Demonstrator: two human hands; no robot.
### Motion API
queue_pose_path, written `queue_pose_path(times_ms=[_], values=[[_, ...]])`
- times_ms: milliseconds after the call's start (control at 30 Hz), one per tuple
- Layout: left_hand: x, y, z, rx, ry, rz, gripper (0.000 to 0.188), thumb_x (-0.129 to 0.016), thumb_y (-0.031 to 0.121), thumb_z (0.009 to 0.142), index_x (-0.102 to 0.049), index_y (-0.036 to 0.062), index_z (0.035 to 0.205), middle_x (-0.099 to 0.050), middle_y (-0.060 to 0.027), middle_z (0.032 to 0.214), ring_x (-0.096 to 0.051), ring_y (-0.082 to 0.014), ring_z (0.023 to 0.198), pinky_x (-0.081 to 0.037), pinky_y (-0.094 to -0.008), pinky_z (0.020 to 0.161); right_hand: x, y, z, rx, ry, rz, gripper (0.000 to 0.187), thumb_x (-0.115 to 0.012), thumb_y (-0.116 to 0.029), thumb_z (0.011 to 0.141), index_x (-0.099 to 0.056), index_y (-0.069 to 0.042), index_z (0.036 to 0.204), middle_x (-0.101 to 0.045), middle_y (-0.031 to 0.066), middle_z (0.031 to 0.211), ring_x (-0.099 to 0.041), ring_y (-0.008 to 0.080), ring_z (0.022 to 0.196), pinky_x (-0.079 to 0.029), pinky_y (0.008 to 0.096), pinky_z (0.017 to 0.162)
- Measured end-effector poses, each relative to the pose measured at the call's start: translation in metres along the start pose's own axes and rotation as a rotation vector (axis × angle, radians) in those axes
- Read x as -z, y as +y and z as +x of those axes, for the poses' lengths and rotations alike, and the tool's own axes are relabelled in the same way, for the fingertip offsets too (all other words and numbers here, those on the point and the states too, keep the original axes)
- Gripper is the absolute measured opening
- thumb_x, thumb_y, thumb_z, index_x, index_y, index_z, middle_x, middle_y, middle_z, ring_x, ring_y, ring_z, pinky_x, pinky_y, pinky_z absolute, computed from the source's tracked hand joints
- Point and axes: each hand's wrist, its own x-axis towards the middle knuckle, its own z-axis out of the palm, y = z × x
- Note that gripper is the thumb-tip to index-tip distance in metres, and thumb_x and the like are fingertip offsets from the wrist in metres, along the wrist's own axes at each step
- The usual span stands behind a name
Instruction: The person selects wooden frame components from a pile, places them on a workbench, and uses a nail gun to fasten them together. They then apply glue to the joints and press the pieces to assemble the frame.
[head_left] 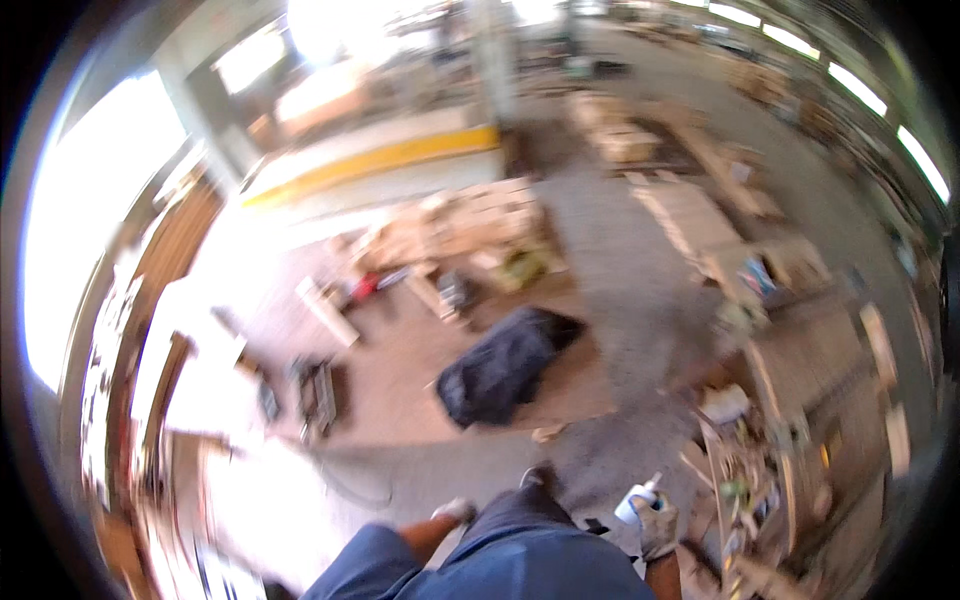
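Right hand (pixel 657 527), gloved, is closed around a small white bottle (pixel 636 501) low beside the cluttered desk (pixel 800 370). Left hand is out of frame. Dark bag (pixel 505 365) lies on the floor ahead.

Blurred workshop floor seen from above: gloved right hand (pixel 657 525) gripping a small white bottle (pixel 637 500), dark bag (pixel 505 364) lying ahead, cluttered wooden bench (pixel 800 370) at right
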Motion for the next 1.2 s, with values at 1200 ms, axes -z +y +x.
queue_pose_path(times_ms=[1200], values=[[-0.098,0.347,-0.029,0.616,0.254,-1.002,0.044,-0.058,0.041,0.096,-0.074,0.0106,0.123,-0.068,-0.0191,0.13,-0.063,-0.0386,0.124,-0.05,-0.0465,0.104,0.106,-0.135,0.35,0.34,-0.61,-0.288,0.034,-0.069,-0.033,0.099,-0.065,-0.001,0.108,-0.064,0.002,0.092,-0.06,0.0116,0.078,-0.051,0.0307,0.067]])
